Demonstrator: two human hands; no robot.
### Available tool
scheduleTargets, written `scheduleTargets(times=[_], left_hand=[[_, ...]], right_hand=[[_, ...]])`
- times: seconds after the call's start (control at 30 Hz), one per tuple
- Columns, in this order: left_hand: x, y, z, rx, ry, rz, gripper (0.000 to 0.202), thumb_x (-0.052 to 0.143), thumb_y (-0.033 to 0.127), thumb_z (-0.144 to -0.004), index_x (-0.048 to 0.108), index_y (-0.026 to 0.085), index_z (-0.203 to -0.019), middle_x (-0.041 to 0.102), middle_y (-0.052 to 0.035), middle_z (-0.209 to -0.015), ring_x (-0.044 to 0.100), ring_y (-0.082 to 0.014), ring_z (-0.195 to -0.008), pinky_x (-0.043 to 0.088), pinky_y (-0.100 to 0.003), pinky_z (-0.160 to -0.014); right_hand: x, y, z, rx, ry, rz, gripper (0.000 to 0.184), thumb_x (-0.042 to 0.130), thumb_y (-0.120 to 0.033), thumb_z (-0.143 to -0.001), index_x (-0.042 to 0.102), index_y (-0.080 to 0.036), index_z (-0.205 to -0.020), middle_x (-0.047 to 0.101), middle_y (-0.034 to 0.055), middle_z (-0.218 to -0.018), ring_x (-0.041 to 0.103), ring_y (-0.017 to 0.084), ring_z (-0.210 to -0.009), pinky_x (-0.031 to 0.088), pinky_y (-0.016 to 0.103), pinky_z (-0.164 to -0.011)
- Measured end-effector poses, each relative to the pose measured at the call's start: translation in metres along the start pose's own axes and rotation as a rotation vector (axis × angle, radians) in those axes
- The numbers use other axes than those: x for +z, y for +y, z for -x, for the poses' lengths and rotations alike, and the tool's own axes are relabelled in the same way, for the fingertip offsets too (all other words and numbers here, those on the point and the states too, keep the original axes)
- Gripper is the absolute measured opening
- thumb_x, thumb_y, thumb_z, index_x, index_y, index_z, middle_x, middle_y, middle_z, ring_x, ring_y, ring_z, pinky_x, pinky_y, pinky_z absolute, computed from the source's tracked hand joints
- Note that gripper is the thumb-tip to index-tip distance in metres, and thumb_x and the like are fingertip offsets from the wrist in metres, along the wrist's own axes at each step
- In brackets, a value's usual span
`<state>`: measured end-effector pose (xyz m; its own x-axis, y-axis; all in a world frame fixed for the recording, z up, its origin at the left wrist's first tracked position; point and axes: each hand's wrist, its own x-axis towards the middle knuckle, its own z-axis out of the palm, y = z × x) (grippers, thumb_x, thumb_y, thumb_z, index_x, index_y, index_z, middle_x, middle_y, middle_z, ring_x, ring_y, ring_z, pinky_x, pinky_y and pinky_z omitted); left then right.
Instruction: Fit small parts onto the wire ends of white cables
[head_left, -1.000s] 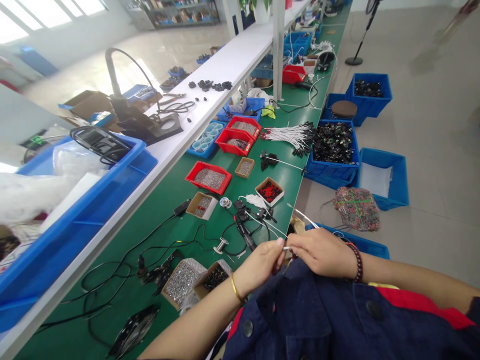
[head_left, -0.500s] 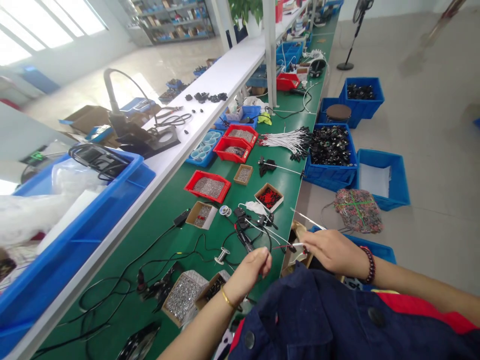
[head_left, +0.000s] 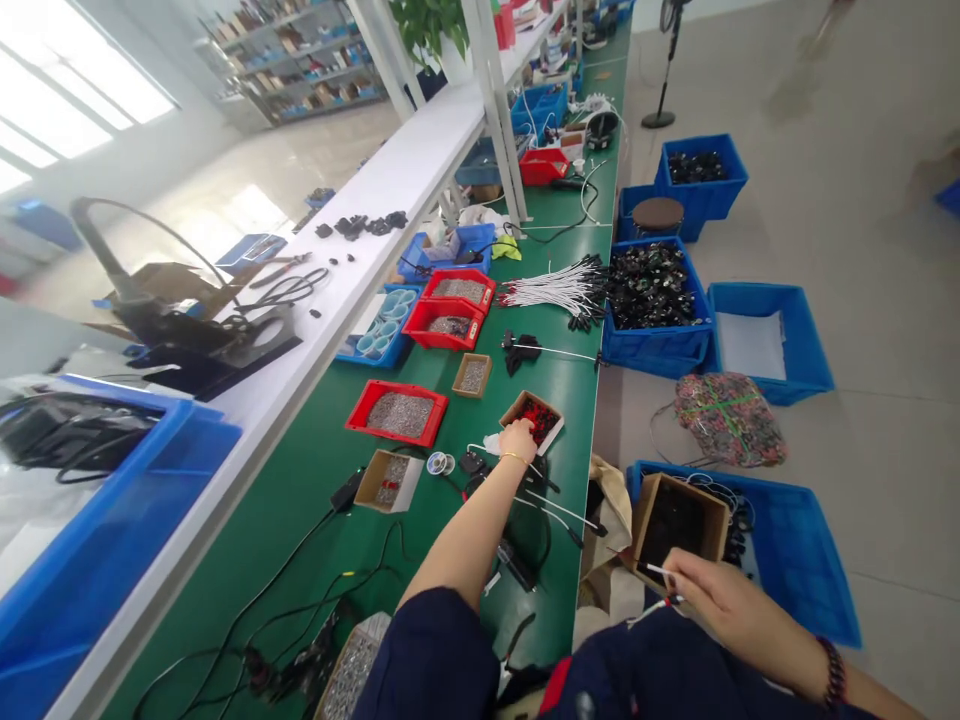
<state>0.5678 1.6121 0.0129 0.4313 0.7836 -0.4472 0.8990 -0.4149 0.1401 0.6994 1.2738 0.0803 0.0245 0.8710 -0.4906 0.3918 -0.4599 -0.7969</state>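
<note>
My left hand (head_left: 519, 440) reaches forward over the green workbench (head_left: 300, 540), its fingertips at the edge of a small cardboard box of red parts (head_left: 536, 420). Whether those fingers grip anything is hidden. My right hand (head_left: 712, 600) is pinched on a thin white wire (head_left: 656, 570) with a dark tip. That tip sits just over a cardboard box of black parts (head_left: 671, 525), which stands in a blue crate (head_left: 810, 560) on the floor to the right of the bench.
Red trays of small metal parts (head_left: 400, 413) and black cables lie on the bench. A bundle of white wires (head_left: 555, 290) rests beside a blue crate of black parts (head_left: 652, 350). A white shelf (head_left: 390, 170) runs along the bench's far side, with a large blue crate (head_left: 112, 500) at the left.
My hands have parted from the white wire they held together. The left has reached forward to the red-parts box, the right has moved right over the crate, and the view has swung.
</note>
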Motion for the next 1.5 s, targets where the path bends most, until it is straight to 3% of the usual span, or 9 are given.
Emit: scheduleTargets(times=[0.13,0.33,0.73,1.03,1.5], left_hand=[[0.012,0.002,-0.032,-0.043,-0.046,-0.146,0.029,0.066,0.034,-0.096,0.066,0.014,-0.117,0.066,-0.0105,-0.125,0.062,-0.0261,-0.117,0.05,-0.051,-0.104],[0.026,-0.003,-0.046,-0.004,-0.044,-0.273,0.033,0.062,0.036,-0.098,0.063,0.016,-0.124,0.061,-0.0113,-0.133,0.057,-0.0279,-0.124,0.047,-0.052,-0.106],[0.027,-0.006,-0.045,0.174,-0.035,-0.335,0.032,0.06,0.037,-0.099,0.064,0.017,-0.124,0.062,-0.011,-0.132,0.056,-0.0281,-0.126,0.044,-0.053,-0.108],[0.025,-0.006,-0.042,0.115,-0.02,-0.311,0.034,0.059,0.039,-0.099,0.063,0.017,-0.125,0.062,-0.0109,-0.131,0.057,-0.0277,-0.124,0.045,-0.052,-0.107],[0.031,0.007,-0.054,0.052,0.026,-0.183,0.031,0.062,0.037,-0.098,0.065,0.014,-0.12,0.064,-0.012,-0.13,0.059,-0.0273,-0.123,0.047,-0.052,-0.107]], right_hand=[[0.005,0.025,0.011,0.09,0.001,-0.079,0.047,0.025,-0.059,-0.1,0.052,-0.024,-0.087,0.065,0.0038,-0.084,0.063,0.023,-0.082,0.043,0.033,-0.078],[0.005,0.045,0.018,0.165,0.052,-0.137,0.053,0.024,-0.066,-0.099,0.053,-0.024,-0.088,0.064,0.005,-0.087,0.063,0.025,-0.088,0.045,0.035,-0.081],[0.006,0.037,0.012,0.132,0.059,-0.098,0.048,0.025,-0.06,-0.101,0.052,-0.024,-0.085,0.063,0.0028,-0.082,0.061,0.021,-0.081,0.045,0.031,-0.076],[0.002,0.027,0.01,0.098,0.084,-0.096,0.048,0.029,-0.059,-0.101,0.056,-0.023,-0.085,0.065,0.0013,-0.078,0.061,0.019,-0.076,0.043,0.029,-0.071],[0.01,0.039,0.018,0.134,0.078,-0.088,0.047,0.027,-0.057,-0.102,0.055,-0.023,-0.087,0.067,0.0038,-0.082,0.064,0.022,-0.081,0.044,0.033,-0.075]])
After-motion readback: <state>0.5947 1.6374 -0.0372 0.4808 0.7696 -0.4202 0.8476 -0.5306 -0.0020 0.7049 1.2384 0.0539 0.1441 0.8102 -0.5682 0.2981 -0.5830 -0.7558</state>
